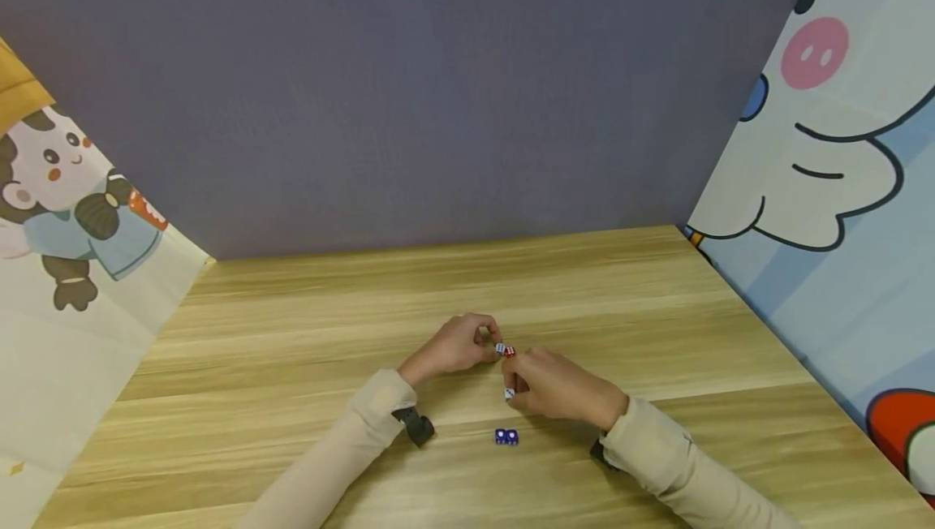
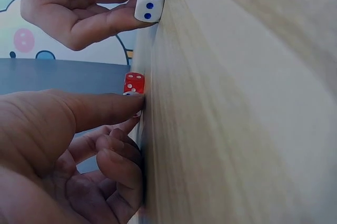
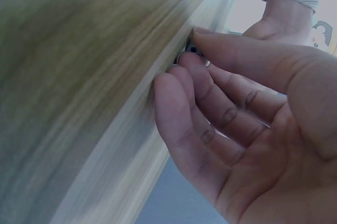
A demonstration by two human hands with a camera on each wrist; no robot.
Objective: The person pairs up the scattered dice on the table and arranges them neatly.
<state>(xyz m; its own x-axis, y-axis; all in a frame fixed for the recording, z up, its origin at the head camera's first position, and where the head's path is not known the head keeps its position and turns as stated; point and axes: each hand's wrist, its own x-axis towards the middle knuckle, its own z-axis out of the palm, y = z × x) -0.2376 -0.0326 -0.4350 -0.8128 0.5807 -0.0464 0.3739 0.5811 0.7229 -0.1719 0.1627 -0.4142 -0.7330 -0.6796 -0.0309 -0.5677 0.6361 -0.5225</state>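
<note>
Thumb and forefinger of my left hand (image 1: 456, 344) pinch a white die (image 1: 500, 348) with blue pips on the tabletop. A red die (image 1: 510, 351) with white pips sits right beside it. My right hand (image 1: 558, 383) pinches a second white die (image 2: 149, 9) with blue pips, a little nearer to me. In the left wrist view, the left fingers hide most of the first white die. The right fingers cover much of the second one in the right wrist view.
Two dark blue dice (image 1: 506, 437) stand side by side on the wooden table (image 1: 292, 302), nearer than both hands. A grey panel (image 1: 438, 107) rises behind the table. Walls with cartoon prints (image 1: 814, 54) flank both sides.
</note>
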